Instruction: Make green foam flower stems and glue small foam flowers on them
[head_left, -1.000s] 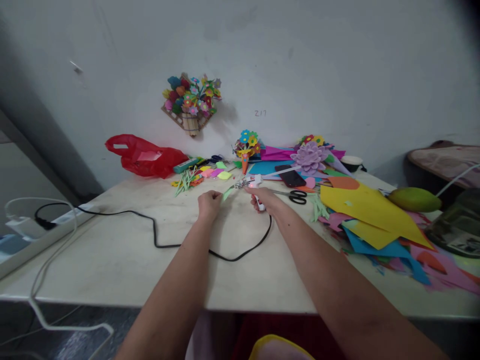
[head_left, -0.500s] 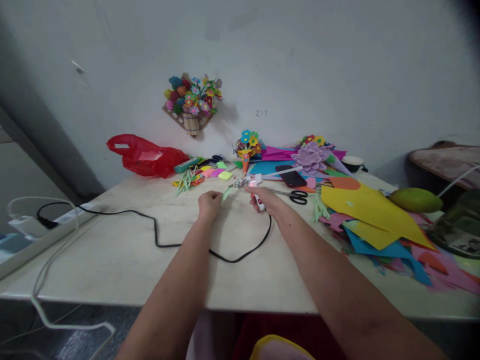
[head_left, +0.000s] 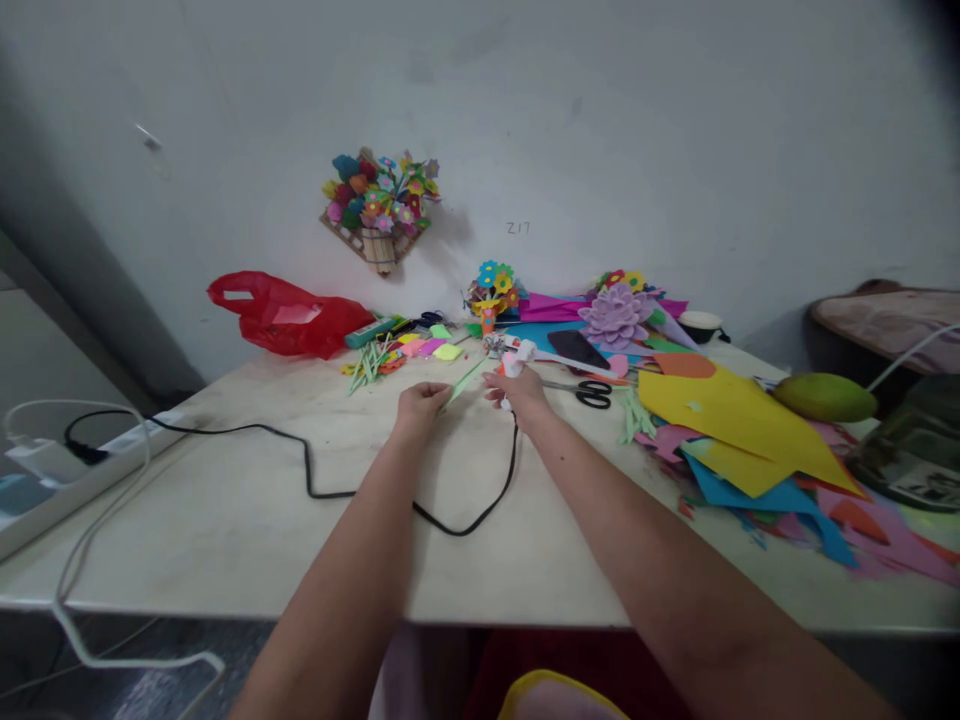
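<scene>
Head view, operator's note. I read both forearms, left forearm [head_left: 341, 555] and right forearm [head_left: 649, 545], as bare from the lower edge up to the wrists; left hand [head_left: 421, 408] and right hand [head_left: 525, 395] likewise bare. I log one marking: a small round spot [head_left: 562, 458] on the right forearm. Clothing, bottom centre: pale cloth [head_left: 559, 702] with a curved bright yellow border [head_left: 553, 675]. Behind it I see dark red fabric [head_left: 600, 652], too shadowed for me to tell its cut.
</scene>
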